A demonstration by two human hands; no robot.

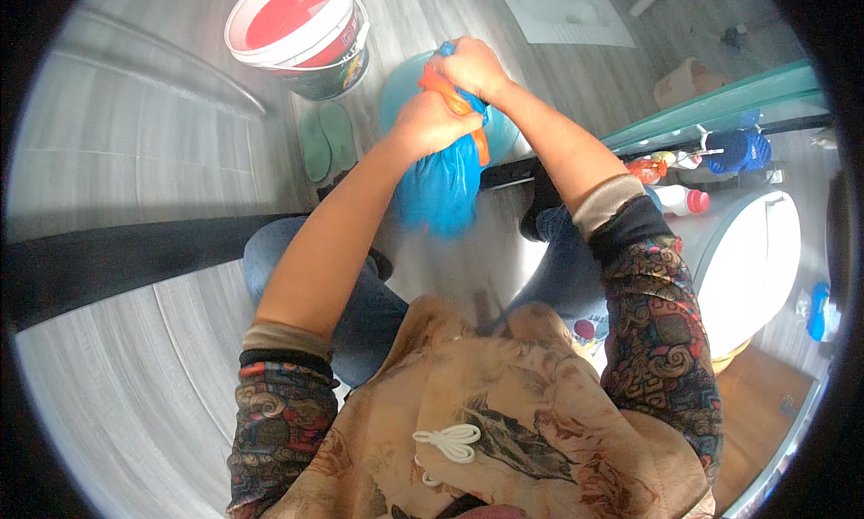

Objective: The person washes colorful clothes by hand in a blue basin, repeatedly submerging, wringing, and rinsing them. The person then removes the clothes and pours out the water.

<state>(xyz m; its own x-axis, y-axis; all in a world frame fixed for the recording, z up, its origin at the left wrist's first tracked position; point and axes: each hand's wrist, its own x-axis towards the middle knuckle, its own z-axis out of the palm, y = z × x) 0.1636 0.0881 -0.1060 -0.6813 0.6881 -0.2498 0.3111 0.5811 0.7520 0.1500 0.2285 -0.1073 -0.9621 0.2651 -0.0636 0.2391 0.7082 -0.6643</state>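
Observation:
A wet-looking blue and orange cloth [442, 182] is gathered between my two hands. My left hand [432, 122] grips its middle in a fist. Farther up, my right hand [472, 67] clenches the bunched upper end, and a bit of blue sticks out past the fingers. The lower part of the cloth hangs loose towards me, its bottom edge blurred. Under and behind my hands is a light-blue plastic basin [398, 90], largely covered by them; what it holds cannot be made out.
A paint bucket [304, 63] with a red dipper [277, 16] stands at the far left, near green slippers [316, 144]. A squat toilet [567, 10] lies beyond. To the right are a glass shelf [715, 104], bottles [682, 200] and a round white lid [756, 269]. A dark sill [135, 259] crosses the floor.

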